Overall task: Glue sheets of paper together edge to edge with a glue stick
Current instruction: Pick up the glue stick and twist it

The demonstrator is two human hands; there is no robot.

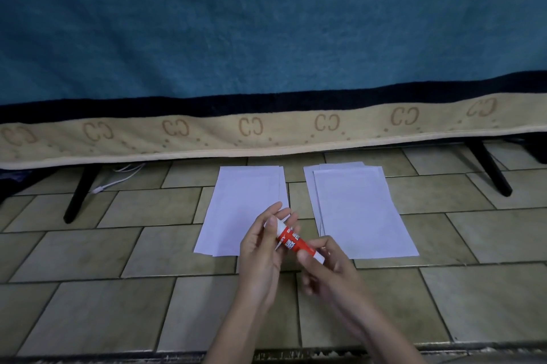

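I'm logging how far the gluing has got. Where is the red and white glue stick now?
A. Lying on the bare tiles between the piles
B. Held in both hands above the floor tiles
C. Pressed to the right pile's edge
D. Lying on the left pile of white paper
B: the red and white glue stick is gripped by the left hand and the right hand, above the tan floor tiles, between the two piles of white paper.

Glue stick [291, 240]: red label, white lettering, white ends. Two paper stacks [242, 209], [362, 215]: plain white. Floor tiles [88, 248]: olive-beige, dark grout. Blanket [266, 37]: red, teal, navy bands; tan border, brown double-C motifs, dots. Furniture legs [80, 194]: black.
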